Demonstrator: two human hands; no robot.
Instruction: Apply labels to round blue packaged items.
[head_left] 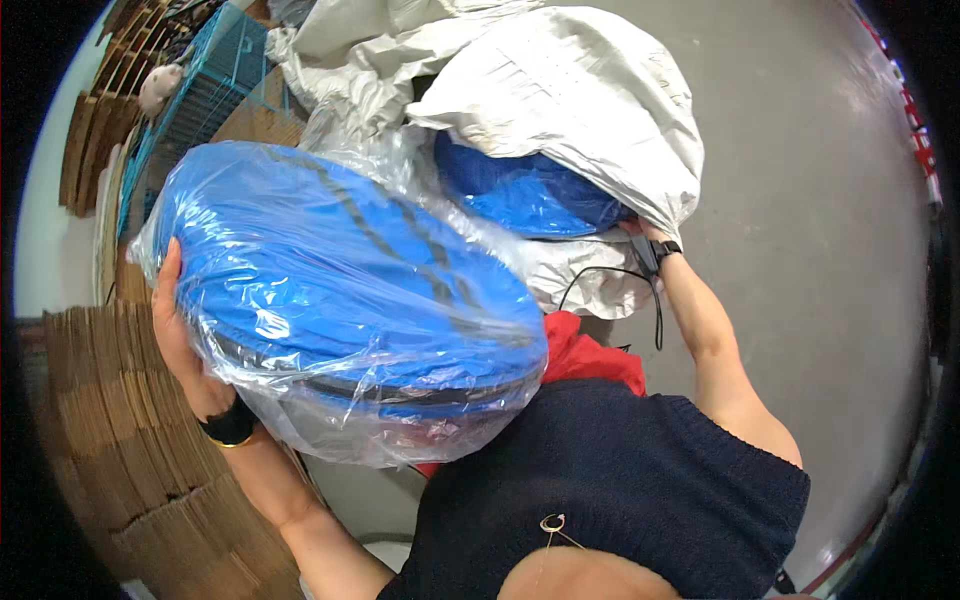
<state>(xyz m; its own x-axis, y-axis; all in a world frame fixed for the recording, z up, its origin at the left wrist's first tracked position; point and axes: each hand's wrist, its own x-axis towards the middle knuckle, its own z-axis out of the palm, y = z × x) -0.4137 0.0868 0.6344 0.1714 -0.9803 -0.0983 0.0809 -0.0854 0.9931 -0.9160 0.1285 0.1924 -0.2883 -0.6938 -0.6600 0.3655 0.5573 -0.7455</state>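
A large, rounded blue fabric bundle (pixel 340 270) with dark stripes and a dark edge band fills the left and middle of the view, wrapped in clear plastic. My left hand (pixel 176 325) is closed on its left edge, with the palm against the wrap; the bundle also rests against my body. Ahead and right lies a big white sack (pixel 590 90), its mouth open over a second blue plastic-wrapped bundle (pixel 530 190). At the right end of that mouth, my right hand (pixel 640 236) grips the gathered sack edge, its fingers partly hidden. A black cord (pixel 659 310) hangs near that wrist.
Stacked flat cardboard (pixel 140 400) stands along the left side. Behind it are a blue wire cage (pixel 215 70) and wooden pallets (pixel 100 150). Grey floor (pixel 800 250) stretches along the right. Red cloth (pixel 590 355) shows at my waist.
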